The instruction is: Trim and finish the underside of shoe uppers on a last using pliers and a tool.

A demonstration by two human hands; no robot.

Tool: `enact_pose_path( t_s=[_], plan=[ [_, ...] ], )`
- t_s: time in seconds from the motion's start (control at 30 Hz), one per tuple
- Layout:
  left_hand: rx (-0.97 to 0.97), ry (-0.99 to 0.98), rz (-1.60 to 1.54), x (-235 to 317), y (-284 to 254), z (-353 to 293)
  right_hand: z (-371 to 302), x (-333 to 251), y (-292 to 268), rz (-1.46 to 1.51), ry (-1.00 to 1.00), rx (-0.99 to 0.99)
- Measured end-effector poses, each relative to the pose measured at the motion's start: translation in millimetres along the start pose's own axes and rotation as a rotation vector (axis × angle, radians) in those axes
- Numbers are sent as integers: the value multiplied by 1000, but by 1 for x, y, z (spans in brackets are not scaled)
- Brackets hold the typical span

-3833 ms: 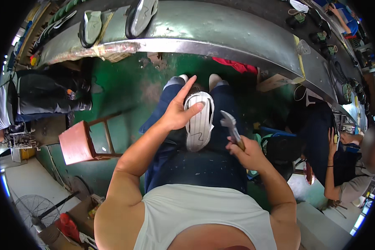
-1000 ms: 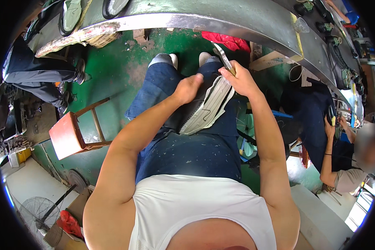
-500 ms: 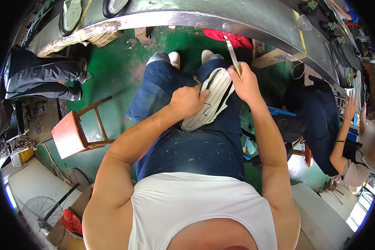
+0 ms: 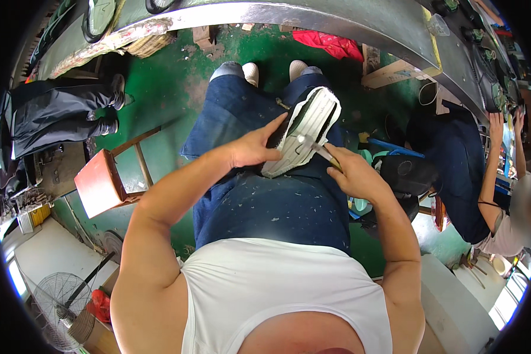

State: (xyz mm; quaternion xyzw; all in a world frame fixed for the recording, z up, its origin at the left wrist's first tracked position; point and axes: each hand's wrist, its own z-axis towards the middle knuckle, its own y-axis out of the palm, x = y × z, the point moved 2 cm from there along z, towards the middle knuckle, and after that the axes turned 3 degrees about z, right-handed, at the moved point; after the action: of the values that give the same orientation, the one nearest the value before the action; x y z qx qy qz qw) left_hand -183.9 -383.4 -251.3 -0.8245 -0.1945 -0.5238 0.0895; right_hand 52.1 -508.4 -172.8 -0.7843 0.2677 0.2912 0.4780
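A shoe upper, dark at the sides with a white ribbed underside facing up, rests tilted over my lap. My left hand grips its left side, the thumb near the underside and the fingers along the dark edge. My right hand is closed around the handle of a small hammer. The shiny metal head of the hammer lies over the middle of the underside; whether it touches cannot be told. Below the shoe is a dark blue apron with pale specks.
A metal-edged workbench curves across the far side, with shoes on it. An orange-topped stool stands at left, near a person's dark trousers. Another person works at right. A fan is at lower left; red cloth lies under the bench.
My right hand has come down and turned, bringing the hammer from upright beyond the shoe to across its underside. The shoe has shifted slightly; my left hand's fingers have spread along its side.
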Motion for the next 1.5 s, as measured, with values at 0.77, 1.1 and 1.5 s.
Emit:
enact_pose_path(
  t_s=[0.77,1.1,1.5],
  plan=[
    [685,95,394,-24,25,27,14,-25,15,-530,-111,103],
    [569,302,680,-16,22,26,18,1,9,-113,189,16],
    [177,76,888,25,10,30,3,23,-18,161,334,-70]
  ],
)
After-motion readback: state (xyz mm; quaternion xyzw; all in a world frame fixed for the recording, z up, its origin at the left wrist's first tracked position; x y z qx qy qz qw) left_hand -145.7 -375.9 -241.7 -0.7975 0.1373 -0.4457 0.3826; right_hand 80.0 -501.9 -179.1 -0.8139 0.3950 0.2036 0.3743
